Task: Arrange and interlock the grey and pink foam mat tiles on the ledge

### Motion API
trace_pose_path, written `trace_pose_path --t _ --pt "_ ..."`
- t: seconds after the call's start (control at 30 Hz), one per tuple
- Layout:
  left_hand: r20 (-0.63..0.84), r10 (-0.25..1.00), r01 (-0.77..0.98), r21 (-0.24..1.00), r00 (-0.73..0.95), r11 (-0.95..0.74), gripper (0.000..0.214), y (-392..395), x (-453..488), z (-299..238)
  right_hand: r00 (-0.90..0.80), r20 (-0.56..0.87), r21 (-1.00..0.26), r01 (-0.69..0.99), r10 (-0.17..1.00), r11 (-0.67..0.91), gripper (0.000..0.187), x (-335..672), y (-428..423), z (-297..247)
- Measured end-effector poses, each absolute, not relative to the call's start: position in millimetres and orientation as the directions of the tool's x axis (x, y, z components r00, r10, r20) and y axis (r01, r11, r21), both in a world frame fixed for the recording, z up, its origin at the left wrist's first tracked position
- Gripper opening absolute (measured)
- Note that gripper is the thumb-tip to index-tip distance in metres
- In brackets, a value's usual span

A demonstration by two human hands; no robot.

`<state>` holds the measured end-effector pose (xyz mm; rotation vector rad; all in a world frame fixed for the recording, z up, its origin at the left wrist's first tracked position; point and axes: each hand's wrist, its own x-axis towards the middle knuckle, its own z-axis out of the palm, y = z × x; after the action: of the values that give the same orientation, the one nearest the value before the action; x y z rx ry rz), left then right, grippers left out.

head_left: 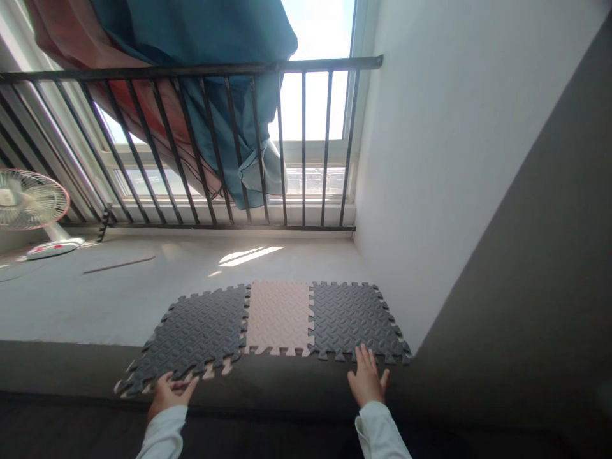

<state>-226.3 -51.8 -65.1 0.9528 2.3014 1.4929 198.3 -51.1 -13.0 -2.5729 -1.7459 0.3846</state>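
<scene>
Three foam mat tiles with jigsaw edges lie in a row along a ledge: a dark grey left tile (201, 328), a beige middle tile (280, 315) and a dark grey right tile (354, 319). Beige teeth (227, 366) stick out below the left tile, whose front hangs past the ledge edge. My left hand (171, 394) grips that tile's front edge between thumb and fingers. On the front edge of the right tile rests my right hand (368, 379), fingers stretched out and thumb apart. The beige tile sits against both dark tiles along its sides.
Behind the ledge (71, 306) runs a black metal railing (205, 226) before a window with a teal and reddish curtain (205, 38). A fan (52, 242) stands at far left, near a thin stick (119, 265). A white wall (430, 159) bounds the right side.
</scene>
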Motion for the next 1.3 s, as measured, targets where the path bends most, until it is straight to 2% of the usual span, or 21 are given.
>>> trace_pose_path --t 0.07,0.13,0.27,0.57,0.8,0.97,1.17,1.23,1.3 --pt "0.195 0.710 0.543 0.783 -0.677 0.302 0.058 -50 -232 -68 0.352 -0.187 -0.148 0.913 0.917 -0.380 0.064 198 -52 -13" --pt "0.193 0.740 0.607 0.718 -0.644 0.341 0.056 -49 -238 -70 0.353 -0.181 -0.155 0.912 0.918 -0.381 0.064 198 -52 -12" --pt "0.165 0.747 0.622 0.681 -0.645 0.387 0.049 -52 -238 -68 0.358 -0.181 -0.161 0.908 0.916 -0.387 0.064 197 -53 -10" --pt "0.290 0.642 0.643 0.637 -0.710 0.424 0.036 -56 -222 -48 0.355 -0.190 -0.163 0.908 0.915 -0.386 0.063 198 -52 -12" --pt "0.279 0.710 0.721 0.526 -0.647 0.451 0.032 -62 -228 -70 0.344 -0.210 -0.166 0.910 0.915 -0.380 0.063 199 -53 -10" --pt "0.281 0.742 0.784 0.359 -0.609 0.507 0.046 -61 -226 -71 0.341 -0.204 -0.165 0.912 0.918 -0.376 0.064 200 -52 -12" --pt "0.350 0.826 0.895 0.119 -0.442 0.429 0.040 -57 -217 -61 0.343 -0.201 -0.185 0.907 0.918 -0.379 0.065 199 -52 -11" --pt "0.306 0.848 0.899 0.077 -0.433 0.432 0.046 -51 -215 -57 0.342 -0.204 -0.188 0.906 0.917 -0.380 0.065 198 -53 -9" --pt "0.173 0.867 0.884 0.069 -0.467 0.462 0.053 -42 -217 -52 0.340 -0.211 -0.191 0.905 0.917 -0.379 0.065 198 -53 -8"
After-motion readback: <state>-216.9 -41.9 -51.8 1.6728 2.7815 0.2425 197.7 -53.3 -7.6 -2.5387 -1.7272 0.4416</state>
